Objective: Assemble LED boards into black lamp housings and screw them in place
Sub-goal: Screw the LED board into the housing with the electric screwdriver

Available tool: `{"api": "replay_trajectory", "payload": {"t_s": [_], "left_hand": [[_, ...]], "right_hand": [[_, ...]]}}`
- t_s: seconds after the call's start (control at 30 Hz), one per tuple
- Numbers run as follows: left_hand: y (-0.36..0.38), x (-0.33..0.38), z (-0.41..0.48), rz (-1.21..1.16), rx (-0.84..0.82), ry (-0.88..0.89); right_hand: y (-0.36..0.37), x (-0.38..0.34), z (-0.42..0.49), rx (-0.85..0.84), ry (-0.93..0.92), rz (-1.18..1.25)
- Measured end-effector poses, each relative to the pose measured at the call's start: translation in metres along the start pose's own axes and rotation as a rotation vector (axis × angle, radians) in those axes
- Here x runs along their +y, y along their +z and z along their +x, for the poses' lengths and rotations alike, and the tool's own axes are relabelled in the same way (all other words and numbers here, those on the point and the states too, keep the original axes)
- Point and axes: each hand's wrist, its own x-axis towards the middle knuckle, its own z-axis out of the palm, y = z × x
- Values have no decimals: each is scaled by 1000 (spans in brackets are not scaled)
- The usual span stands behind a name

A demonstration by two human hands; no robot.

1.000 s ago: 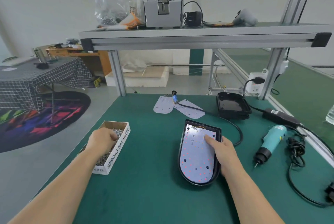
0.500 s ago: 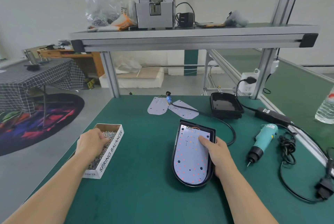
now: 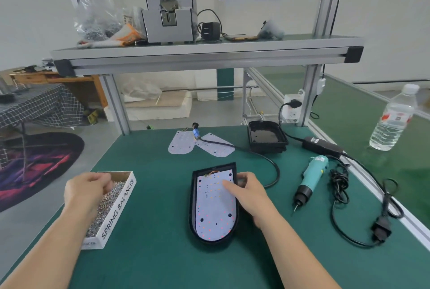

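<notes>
A black lamp housing lies in the middle of the green table with a white LED board seated inside it. My right hand rests on the housing's right side, thumb pressing on the board, fingers wrapped over the rim. My left hand reaches into a cardboard box full of small screws, fingers curled down among them; what they pinch is hidden. A teal electric screwdriver lies to the right of the housing.
Two spare LED boards and a wired connector lie further back, beside a stack of empty black housings. A power adapter, coiled cables and a water bottle are on the right. An aluminium shelf spans overhead.
The camera has tilted up and shifted. My left hand has dug deeper into the screw box. My right hand stays on the housing and board.
</notes>
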Motion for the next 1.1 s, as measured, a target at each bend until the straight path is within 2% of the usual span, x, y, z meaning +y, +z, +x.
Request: {"api": "replay_trajectory", "payload": {"t_s": [0.1, 0.2, 0.23, 0.3, 0.37, 0.43, 0.5, 0.57, 0.77, 0.87, 0.93, 1.0, 1.1], "left_hand": [[19, 27, -25, -562, -331, -210], [42, 41, -65, -919, -662, -507], [49, 44, -78, -983, -748, -585], [61, 47, -96, -1040, -852, -689], [70, 48, -108, -1037, -896, -749], [76, 49, -115, -1024, -904, -793], [80, 50, -120, -1006, -903, -805], [84, 51, -124, -973, -884, -787], [92, 50, -133, -885, -806, -663], [93, 49, -137, -843, -813, -628], [94, 49, -138, -824, -823, -629], [95, 49, -140, -816, -829, -643], [97, 48, -142, -813, -804, -630]], "right_hand": [[0, -1, -1, -6, -30, -76], [2, -6, -3, 15, -32, -118], [-1, -8, -3, 82, -53, -151], [-21, -12, 0, 327, -150, -325], [-57, -13, 8, 563, -198, -614], [-98, -10, 19, 646, -55, -834], [-129, -4, 29, 612, 157, -860], [-143, 2, 36, 538, 273, -804], [-141, 3, 50, 505, 270, -834], [-144, 4, 54, 520, 305, -642], [-144, 5, 52, 504, 284, -260], [-140, 3, 44, 408, 273, 200], [-129, -4, 29, 272, 160, 628]]}}
